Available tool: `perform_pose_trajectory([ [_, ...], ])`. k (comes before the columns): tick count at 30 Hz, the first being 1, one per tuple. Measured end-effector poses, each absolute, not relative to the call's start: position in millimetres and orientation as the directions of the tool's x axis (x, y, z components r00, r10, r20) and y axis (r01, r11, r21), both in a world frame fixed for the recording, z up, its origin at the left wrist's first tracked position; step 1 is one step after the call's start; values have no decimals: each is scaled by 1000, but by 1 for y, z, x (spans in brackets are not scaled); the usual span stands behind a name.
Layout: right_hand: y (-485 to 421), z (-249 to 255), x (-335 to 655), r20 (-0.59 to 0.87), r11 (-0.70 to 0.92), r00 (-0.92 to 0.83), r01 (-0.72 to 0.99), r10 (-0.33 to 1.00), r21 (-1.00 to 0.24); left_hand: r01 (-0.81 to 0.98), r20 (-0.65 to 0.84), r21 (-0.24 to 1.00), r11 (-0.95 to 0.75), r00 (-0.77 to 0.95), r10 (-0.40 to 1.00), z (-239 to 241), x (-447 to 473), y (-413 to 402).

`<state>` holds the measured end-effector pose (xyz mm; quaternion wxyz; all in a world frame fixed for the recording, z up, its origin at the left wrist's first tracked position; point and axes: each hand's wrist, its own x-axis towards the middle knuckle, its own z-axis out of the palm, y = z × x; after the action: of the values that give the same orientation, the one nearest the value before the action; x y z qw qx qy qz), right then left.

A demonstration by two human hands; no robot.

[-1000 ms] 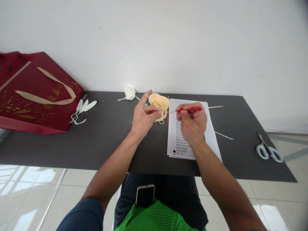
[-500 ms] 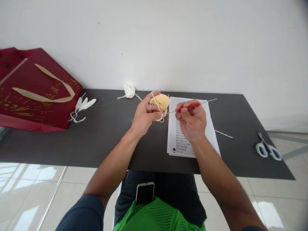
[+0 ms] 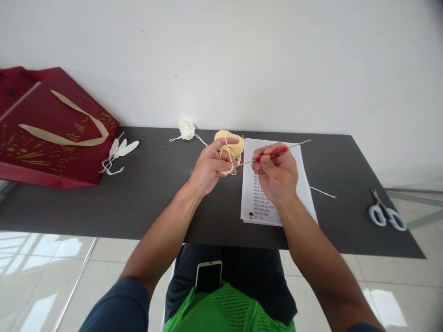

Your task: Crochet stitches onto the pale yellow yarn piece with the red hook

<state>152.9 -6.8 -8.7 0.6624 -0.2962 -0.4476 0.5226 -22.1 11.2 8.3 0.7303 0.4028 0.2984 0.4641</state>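
Note:
My left hand [image 3: 211, 167] is closed on pale yellow yarn [image 3: 229, 150], with a strand stretched over its raised index finger. A small loop of the yarn is pinched near the thumb. My right hand [image 3: 276, 173] grips a crochet hook [image 3: 278, 152] by its red handle, the thin metal shaft pointing left and its tip meeting the yarn at my left fingertips. Behind the left hand lies a ball of pale yellow yarn [image 3: 238, 146]. Under the right hand are printed sheets [image 3: 256, 210] with rows of pattern text, partly covered.
A ball of white yarn [image 3: 187, 129] sits by the wall. At left stand a dark red gift bag [image 3: 65, 152] and white crocheted pieces [image 3: 121, 148] with a thin wire [image 3: 162, 148]. Scissors [image 3: 386, 213] lie near the right edge. A phone [image 3: 208, 276] rests on my lap.
My left index finger has lowered and tipped to the right, and the yarn strand over it has shifted. The right hand and crochet hook are almost unmoved.

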Motion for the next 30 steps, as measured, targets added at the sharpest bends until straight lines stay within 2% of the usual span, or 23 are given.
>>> perform_pose_trajectory([
  [4, -7, -9, 153, 271, 256, 40, -482, 962, -838, -456, -53, 848, 271, 436, 898, 8, -23, 12],
  [8, -6, -11, 154, 167, 145, 8, -539, 986, -829, -446, -32, 862, 239, 423, 905, 9, -23, 11],
  [13, -2, -16, 151, -15, 0, 18, -628, 1000, -778, -348, 179, 932, -105, 189, 965, 7, -17, 8],
  [16, -5, -17, 142, -67, -39, 17, -655, 998, -755, -273, 217, 945, -182, 103, 971, 2, -13, 9],
  [24, -17, -16, 119, -48, 48, 122, -675, 991, -737, -200, 231, 954, -226, 6, 973, -10, -5, 10],
  [30, -18, -22, 115, -40, 49, 121, -653, 992, -756, -209, 210, 952, -224, -87, 974, -10, 3, 5],
])
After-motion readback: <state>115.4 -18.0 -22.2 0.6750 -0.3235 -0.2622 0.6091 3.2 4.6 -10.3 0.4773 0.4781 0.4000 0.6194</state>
